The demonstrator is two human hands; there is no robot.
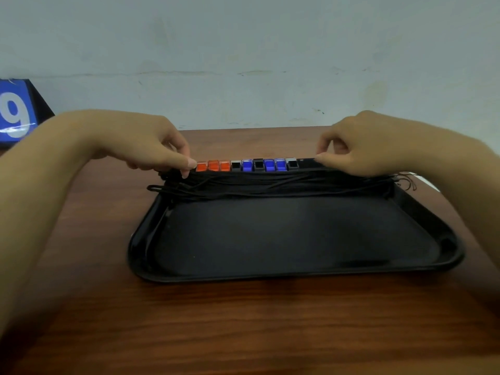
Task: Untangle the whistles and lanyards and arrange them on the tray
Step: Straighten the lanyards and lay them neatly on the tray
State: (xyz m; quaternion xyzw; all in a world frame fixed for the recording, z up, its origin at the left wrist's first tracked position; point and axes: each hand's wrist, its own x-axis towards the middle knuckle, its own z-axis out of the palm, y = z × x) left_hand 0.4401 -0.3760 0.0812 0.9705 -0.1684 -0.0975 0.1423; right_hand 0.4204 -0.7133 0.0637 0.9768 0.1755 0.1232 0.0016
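Observation:
A black tray [295, 269] lies on the wooden table. Along its far edge stands a tight row of several whistles [247, 165]: orange ones at the left, then black and blue ones. Their black lanyards [270, 185] lie stretched side by side across the tray's far part, with loose ends hanging over both sides. My left hand [146, 143] touches the row's left end, its fingertip against the leftmost orange whistle. My right hand [359, 147] presses its fingertips against the row's right end, where a black whistle [307, 162] lies. Both hands have curled fingers; neither visibly grips anything.
A blue sign with a white number [16, 112] stands at the far left of the table [243, 320]. A pale wall rises just behind the table's far edge. Thin cord ends [407, 181] stick out past the tray's right rim.

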